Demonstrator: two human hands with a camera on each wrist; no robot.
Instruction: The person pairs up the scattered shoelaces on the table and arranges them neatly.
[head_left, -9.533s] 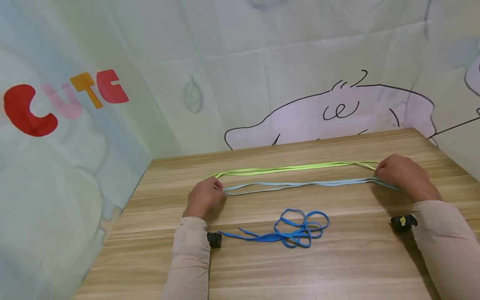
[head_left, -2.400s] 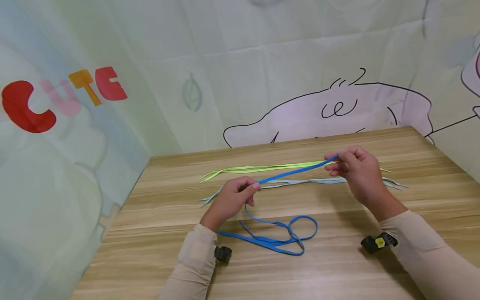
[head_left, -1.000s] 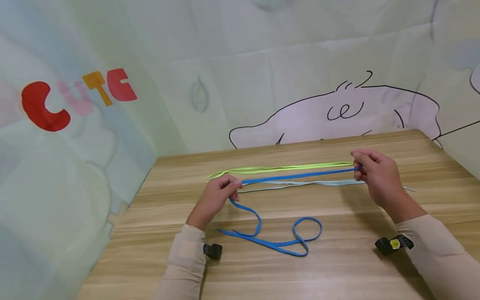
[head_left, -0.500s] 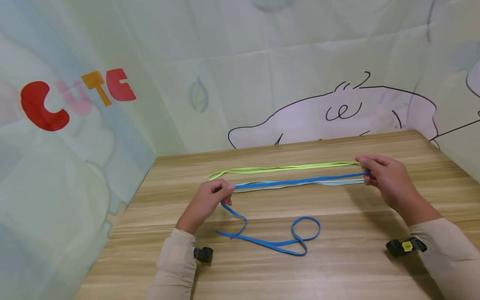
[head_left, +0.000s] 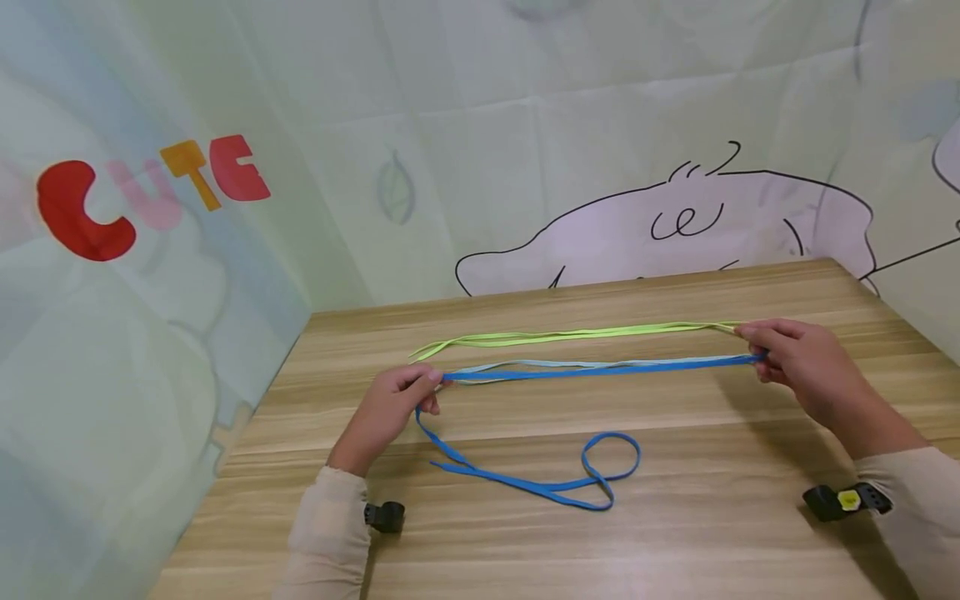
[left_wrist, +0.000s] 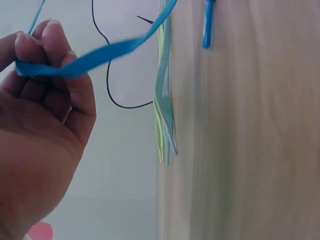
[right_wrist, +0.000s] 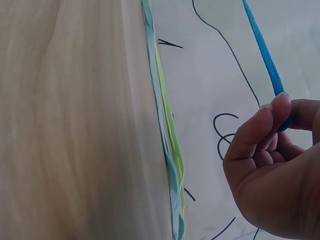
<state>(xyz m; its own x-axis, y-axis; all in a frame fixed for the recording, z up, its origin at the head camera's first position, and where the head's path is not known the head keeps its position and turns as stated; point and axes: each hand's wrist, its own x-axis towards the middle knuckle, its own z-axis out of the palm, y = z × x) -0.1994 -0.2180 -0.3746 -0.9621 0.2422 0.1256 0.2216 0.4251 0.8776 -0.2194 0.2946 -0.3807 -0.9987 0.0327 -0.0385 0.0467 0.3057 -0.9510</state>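
Note:
A blue shoelace [head_left: 600, 372] is stretched nearly straight between both hands, above the table. My left hand [head_left: 382, 412] pinches it on the left, and from there the rest of the lace hangs down to the table, ending in a loop at the middle. On the right, my right hand [head_left: 806, 367] pinches the lace between thumb and finger. Behind the taut stretch lies a light blue shoelace [head_left: 517, 364], partly covered by it in the head view. Farther back, a yellow-green shoelace [head_left: 585, 334] lies doubled along the table.
The wooden table [head_left: 510, 550] reaches back to a printed cloth [head_left: 465, 167] that hangs behind it and on the left. A black wrist camera [head_left: 386, 517] sits on the left sleeve, another wrist camera [head_left: 832, 502] on the right.
Earlier the blue shoelace lay bunched on the table while the hands touched the other laces. It was then picked up, and over the last second the hands have spread farther apart with it.

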